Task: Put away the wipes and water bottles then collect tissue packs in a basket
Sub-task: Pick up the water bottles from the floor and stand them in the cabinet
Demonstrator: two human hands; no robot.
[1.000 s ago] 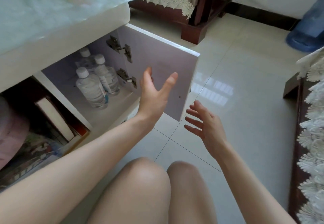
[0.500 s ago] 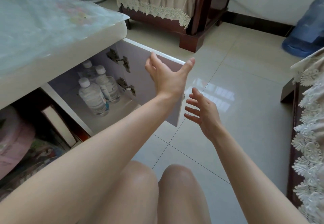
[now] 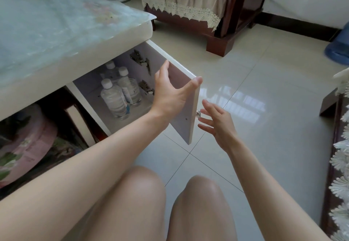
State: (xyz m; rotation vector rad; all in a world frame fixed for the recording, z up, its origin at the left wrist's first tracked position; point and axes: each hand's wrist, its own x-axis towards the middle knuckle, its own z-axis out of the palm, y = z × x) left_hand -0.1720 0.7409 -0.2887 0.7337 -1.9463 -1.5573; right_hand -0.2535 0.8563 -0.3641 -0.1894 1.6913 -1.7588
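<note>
The water bottles (image 3: pixel 115 99) already stand upright in a tight cluster inside the white cabinet (image 3: pixel 88 97) under the tabletop (image 3: pixel 56 23), toward the back of the compartment near the hinges (image 3: pixel 140 61), so the putting-away part looks all but finished as far as they go (no wipes can be made out in the compartment, and neither tissue packs nor a basket are in view). The step in hand appears to be shutting the cabinet door (image 3: pixel 182 125), which stands swung out over the tiled floor (image 3: pixel 264 146). The left hand (image 3: pixel 170 93) is spread wide at the door's upper free corner: its fingers (image 3: pixel 164 71) lie straight along the inner face, and its thumb (image 3: pixel 196 81) reaches to the corner of the top edge, a brace more than a grip, with nothing curled round. The right hand (image 3: pixel 217 121) hovers on the outer side of the door, just beside the small knob (image 3: pixel 197 112), with its fingers (image 3: pixel 205 123) loosely splayed and holding nothing; whether a fingertip touches the knob cannot be told. The next move likely calls for a push from the outer side to swing the door toward the cabinet. The left hand must slide clear of the inner face first so that it is not pinched at the frame, and the bottles sit deep enough not to foul the closing door. After that, the tissue packs and basket need finding elsewhere.
</note>
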